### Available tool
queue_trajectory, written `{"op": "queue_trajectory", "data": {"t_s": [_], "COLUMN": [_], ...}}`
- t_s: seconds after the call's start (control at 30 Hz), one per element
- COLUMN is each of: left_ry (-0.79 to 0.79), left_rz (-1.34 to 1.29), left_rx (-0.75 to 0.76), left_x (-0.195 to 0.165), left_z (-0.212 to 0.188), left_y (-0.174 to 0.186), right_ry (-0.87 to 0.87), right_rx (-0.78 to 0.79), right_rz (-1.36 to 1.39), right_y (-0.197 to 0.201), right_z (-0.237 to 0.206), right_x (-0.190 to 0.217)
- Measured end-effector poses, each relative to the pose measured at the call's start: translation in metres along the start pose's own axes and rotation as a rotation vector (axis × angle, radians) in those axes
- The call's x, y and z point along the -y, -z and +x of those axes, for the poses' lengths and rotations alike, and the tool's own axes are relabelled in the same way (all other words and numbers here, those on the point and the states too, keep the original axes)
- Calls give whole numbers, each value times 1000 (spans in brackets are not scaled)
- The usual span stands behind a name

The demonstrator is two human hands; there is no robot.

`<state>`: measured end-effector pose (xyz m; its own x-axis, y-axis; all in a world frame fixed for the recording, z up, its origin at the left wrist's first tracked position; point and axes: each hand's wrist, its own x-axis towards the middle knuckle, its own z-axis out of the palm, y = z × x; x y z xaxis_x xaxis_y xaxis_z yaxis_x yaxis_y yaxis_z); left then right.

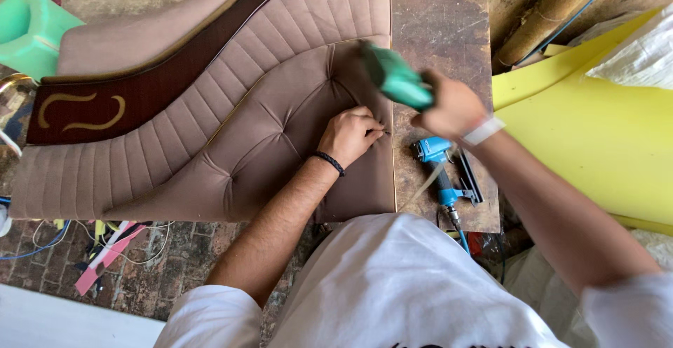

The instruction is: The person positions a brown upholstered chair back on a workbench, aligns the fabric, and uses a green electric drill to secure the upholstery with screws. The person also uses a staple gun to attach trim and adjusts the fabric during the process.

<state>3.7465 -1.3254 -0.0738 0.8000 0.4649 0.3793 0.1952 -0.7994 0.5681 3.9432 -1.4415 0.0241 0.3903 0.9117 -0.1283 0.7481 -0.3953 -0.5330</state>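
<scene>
The left hand [348,134] presses down on the tufted brown upholstered panel [266,138], fingers curled together and pinching a fold of the fabric right at the panel's edge, beside a buttoned dimple. A black band circles that wrist. Just beyond those fingertips, the right hand [452,106] is wrapped tight around a green tool [394,76], which is blurred, so its kind is hard to tell; it looks like a mallet or a stapler body, its head tilted over the fabric just above the pinched spot. A white band sits on the right wrist.

Just under the right wrist, a blue pneumatic staple gun [443,169] lies on the worn wooden board [438,25], its hose trailing toward the person's white shirt. Away from the left hand, past the tufted field, the panel runs into channelled ribs and a dark wooden curved trim [140,89] with gold scrolls. Well out from the right forearm lies a sheet of yellow foam [603,138].
</scene>
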Motion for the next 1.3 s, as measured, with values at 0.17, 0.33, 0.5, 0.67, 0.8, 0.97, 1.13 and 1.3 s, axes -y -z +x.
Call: {"op": "queue_trajectory", "data": {"t_s": [0.17, 0.33, 0.5, 0.67, 0.8, 0.97, 1.13, 1.3], "left_ry": [60, 197, 202, 212, 198, 198, 215, 198], "left_rz": [-137, -247, -288, -346, -361, -367, -368, -375], "left_rx": [86, 99, 86, 81, 57, 54, 57, 36], "left_x": [5, 7, 10, 15, 14, 10, 6, 5], "left_z": [14, 23, 23, 23, 21, 18, 17, 18], "left_y": [11, 15, 15, 16, 14, 15, 17, 15], "right_ry": [-182, -265, -249, -179, -271, -344, -181, -267], "right_rx": [19, 143, 115, 121, 329, 531, 431, 460], "right_rz": [366, 409, 283, 132, -199, -498, -478, -557], "right_y": [42, 44, 39, 43, 55, 66, 74, 70], "right_z": [-120, -165, -165, -159, -141, -115, -109, -108], "right_x": [-37, -24, -13, 0, 14, 29, 27, 22]}}
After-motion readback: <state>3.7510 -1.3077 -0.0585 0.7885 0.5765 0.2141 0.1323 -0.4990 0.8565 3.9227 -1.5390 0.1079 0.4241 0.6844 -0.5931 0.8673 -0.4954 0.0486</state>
